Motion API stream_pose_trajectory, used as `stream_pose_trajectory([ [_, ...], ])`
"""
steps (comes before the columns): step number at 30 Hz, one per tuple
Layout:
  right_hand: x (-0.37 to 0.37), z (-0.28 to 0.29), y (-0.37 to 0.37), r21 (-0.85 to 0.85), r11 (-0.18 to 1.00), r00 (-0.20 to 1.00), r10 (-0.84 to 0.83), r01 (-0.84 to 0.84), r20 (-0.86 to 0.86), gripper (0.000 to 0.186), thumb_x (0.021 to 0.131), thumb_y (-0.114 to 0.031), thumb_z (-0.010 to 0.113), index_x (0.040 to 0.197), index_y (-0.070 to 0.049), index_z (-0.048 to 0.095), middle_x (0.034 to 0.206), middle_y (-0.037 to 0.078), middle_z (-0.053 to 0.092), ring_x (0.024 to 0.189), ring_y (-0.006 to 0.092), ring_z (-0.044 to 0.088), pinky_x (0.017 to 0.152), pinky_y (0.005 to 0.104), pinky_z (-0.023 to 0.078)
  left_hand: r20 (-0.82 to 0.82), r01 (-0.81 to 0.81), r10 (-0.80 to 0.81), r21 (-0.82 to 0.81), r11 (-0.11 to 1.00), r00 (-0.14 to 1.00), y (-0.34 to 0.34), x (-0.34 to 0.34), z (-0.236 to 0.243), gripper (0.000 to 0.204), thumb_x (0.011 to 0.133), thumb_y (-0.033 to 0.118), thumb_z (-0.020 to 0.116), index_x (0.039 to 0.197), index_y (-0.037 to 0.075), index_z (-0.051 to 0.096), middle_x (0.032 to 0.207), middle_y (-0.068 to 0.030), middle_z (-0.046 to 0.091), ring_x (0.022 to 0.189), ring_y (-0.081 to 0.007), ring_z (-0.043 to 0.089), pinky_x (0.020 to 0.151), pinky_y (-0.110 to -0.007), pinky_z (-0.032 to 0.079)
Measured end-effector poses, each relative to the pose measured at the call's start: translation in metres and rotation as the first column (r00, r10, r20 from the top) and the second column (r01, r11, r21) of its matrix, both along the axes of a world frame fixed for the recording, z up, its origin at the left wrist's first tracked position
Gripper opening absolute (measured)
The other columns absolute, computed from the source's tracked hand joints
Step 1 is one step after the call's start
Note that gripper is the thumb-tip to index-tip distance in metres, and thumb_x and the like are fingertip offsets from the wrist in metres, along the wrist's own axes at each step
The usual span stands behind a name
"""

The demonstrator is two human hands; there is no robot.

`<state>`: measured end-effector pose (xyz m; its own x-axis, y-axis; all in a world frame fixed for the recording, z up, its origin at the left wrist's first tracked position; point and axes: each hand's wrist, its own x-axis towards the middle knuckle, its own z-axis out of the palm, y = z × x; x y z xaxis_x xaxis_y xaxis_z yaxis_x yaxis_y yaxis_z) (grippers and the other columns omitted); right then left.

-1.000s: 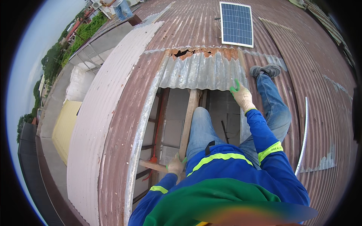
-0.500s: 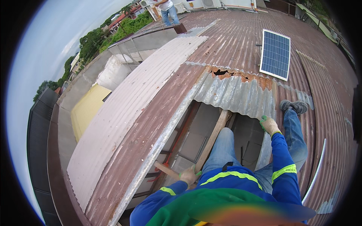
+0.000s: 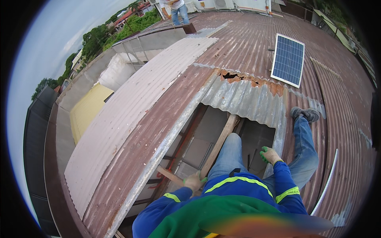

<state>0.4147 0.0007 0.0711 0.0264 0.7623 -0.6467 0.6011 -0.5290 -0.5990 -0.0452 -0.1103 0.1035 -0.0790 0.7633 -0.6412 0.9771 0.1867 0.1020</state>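
Beyond the timber beam: grey corrugated sheet lay, ridges running away from us.
Right hand: hung empty right of the beam, nearer the sheet.
Left hand: by the beam's near end, grip unclear.

Head-worn fisheye, above roof, facing down

The left hand and right hand wear cream knitted gloves with green fingertips. The long sleeves are bright blue, each ringed by a fluorescent yellow band, the right one bearing small dark markings. A matching curved stripe crosses the blue lower top, beneath a green upper section. A black tab shows at the waist, above faded blue jeans and a grey shoe.
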Motion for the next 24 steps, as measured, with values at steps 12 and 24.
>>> stream_pose_trajectory([
  [12,0.0,0.008,-0.006,-0.108,0.986,0.988,0.132,-0.123,0.076,0.049,0.099,-0.029,0.062,0.141,-0.005,0.061,0.112,0.016,0.076,0.092,0.0271,0.075,0.078,0.0417,0.06,0.0,0.048,-0.048,0.021,0.999,0.999,0.002,0.0,-0.005,0.076,0.097,0.064,0.059,0.151,0.011,0.05,0.134,-0.0189,0.069,0.125,-0.0383,0.066,0.104,-0.051,0.051],
  [24,0.0,0.017,-0.006,-0.102,0.975,0.965,0.213,-0.199,0.151,0.055,0.098,-0.035,0.063,0.144,-0.006,0.06,0.131,0.021,0.071,0.107,0.0331,0.074,0.088,0.0441,0.06,-0.035,0.05,-0.049,0.045,0.998,0.998,0.002,0.003,-0.008,0.07,0.095,0.057,0.066,0.147,0.013,0.052,0.125,-0.0194,0.072,0.117,-0.0411,0.069,0.097,-0.054,0.055],
])
